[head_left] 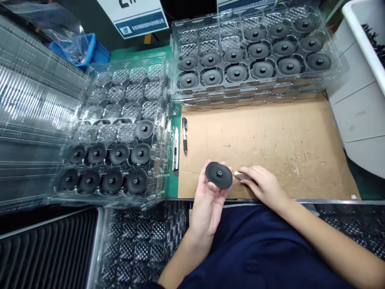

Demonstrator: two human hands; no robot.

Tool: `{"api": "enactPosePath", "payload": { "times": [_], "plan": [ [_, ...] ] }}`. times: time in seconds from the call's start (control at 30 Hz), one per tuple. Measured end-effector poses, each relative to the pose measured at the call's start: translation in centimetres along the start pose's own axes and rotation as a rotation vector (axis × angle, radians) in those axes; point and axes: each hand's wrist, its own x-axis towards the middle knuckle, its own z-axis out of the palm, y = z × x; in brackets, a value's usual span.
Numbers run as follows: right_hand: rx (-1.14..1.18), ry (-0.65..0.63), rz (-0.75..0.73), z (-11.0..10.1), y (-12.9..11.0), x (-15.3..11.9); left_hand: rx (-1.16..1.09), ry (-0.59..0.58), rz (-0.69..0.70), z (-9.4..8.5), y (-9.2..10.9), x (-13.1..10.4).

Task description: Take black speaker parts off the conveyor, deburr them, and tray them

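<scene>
My left hand (209, 202) is closed around the edge of a black oval part (215, 173), its face turned up and a small post with a ring-shaped tip at its middle. Just to the right, my right hand (264, 184) pinches a small flat piece with a pale tip (240, 175), close to the part's right edge. Most of that piece is hidden by the fingers, so its kind does not show. Both hands are over the near edge of a cardboard sheet (267, 132).
Similar black parts fill several pockets of the clear left tray (164, 136) and the stacked clear trays (228, 90) at the back. A pen (184, 136) and a white cutter knife (175, 150) lie left of centre. A blue bin (98, 52) and a white container (365, 38) stand behind.
</scene>
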Motion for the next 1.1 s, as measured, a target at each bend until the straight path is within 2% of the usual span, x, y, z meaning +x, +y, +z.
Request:
{"api": "enactPosePath", "payload": {
  "times": [0.07,0.17,0.23,0.3,0.37,0.43,0.57,0.6,0.7,0.73,0.87,0.97,1.03,1.1],
  "plan": [
    [0.025,0.006,0.007,-1.7,-1.3,0.5,0.024,-0.012,0.000,0.3,-0.1,0.1],
    [0.121,0.111,0.005,-5.0,-4.7,1.7,0.073,-0.027,0.007,0.6,-0.6,0.4],
    [0.153,0.183,-0.112,-6.4,-7.3,2.3,0.109,-0.034,0.005,0.9,-0.9,0.6],
    [0.189,0.159,-0.225,-7.0,-9.1,2.5,0.137,-0.053,-0.001,1.3,-1.1,0.6],
    [0.238,0.041,-0.262,-7.1,-9.9,2.5,0.157,-0.062,-0.005,1.7,-1.2,0.5],
    [0.240,-0.036,-0.255,-7.1,-9.9,2.5,0.175,-0.052,0.010,2.2,-1.1,0.4],
    [0.141,0.169,-0.297,-7.2,-9.6,1.9,0.219,-0.070,0.034,2.9,-0.8,0.2],
    [0.160,0.179,-0.317,-7.3,-9.5,1.6,0.228,-0.077,0.029,3.0,-0.7,0.1],
    [0.250,0.074,-0.328,-7.5,-9.5,0.8,0.223,-0.079,0.023,3.1,-0.6,0.1],
    [0.245,0.074,-0.309,-7.6,-9.5,0.8,0.220,-0.081,0.026,3.2,-0.7,0.1],
    [0.125,0.229,-0.323,-7.8,-9.2,1.0,0.240,-0.125,0.026,3.7,-1.2,-0.1],
    [0.200,0.154,-0.416,-8.1,-8.7,0.2,0.265,-0.171,-0.076,4.1,-1.5,-0.9],
    [0.256,0.080,-0.434,-8.5,-8.3,-0.8,0.260,-0.198,-0.163,4.4,-1.8,-1.6],
    [0.239,0.066,-0.430,-9.0,-8.2,-1.9,0.233,-0.227,-0.201,4.6,-2.1,-2.0]
  ]
}}
